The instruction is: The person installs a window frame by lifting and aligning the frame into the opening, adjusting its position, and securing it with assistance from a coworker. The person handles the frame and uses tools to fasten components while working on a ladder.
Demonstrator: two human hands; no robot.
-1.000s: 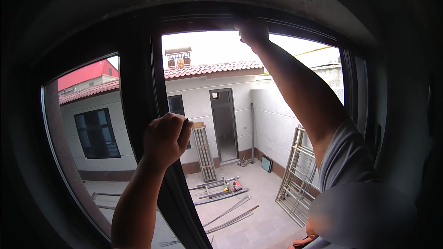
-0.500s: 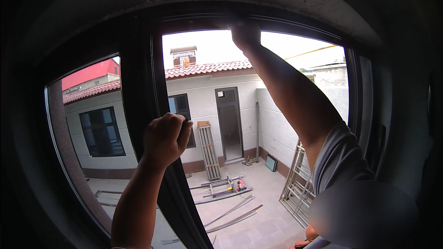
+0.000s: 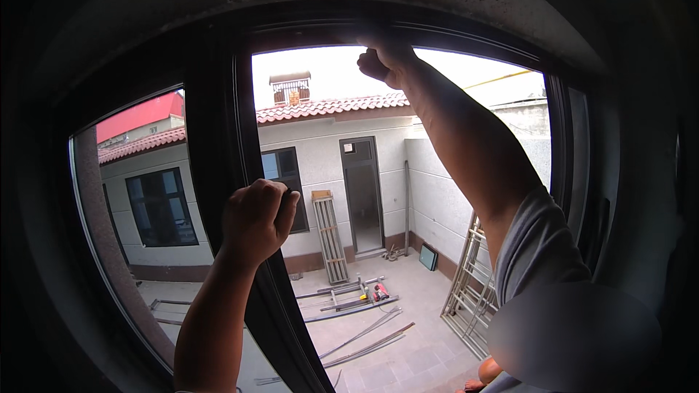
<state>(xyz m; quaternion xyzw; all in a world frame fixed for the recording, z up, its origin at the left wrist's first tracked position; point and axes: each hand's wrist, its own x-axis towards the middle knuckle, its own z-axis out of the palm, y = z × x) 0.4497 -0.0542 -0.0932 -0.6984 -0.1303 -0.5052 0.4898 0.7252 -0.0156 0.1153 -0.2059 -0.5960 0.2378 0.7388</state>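
A dark window frame (image 3: pixel 218 160) fills the view, with an upright post between a narrow left pane and a wide right opening. Beside that post my left hand (image 3: pixel 258 220) is closed in a fist. A small dark tip shows between its thumb and forefinger; the rest of what it grips is hidden. High up, my right hand (image 3: pixel 389 58) reaches to the top rail (image 3: pixel 313 33) of the frame. Its fingers are curled, partly lost in shadow and glare, and anything within them is hidden.
Past the opening lies a paved yard. Metal bars (image 3: pixel 371 342), a red tool (image 3: pixel 380 292), a leaning ladder-like rack (image 3: pixel 331 236) and metal frames (image 3: pixel 466 291) are there. A bare foot (image 3: pixel 475 385) shows at the lower edge, beside a blurred patch.
My right hand has turned and shifted slightly, so its curled fingers show below the top rail. The left hand has moved a little to the left, still closed.
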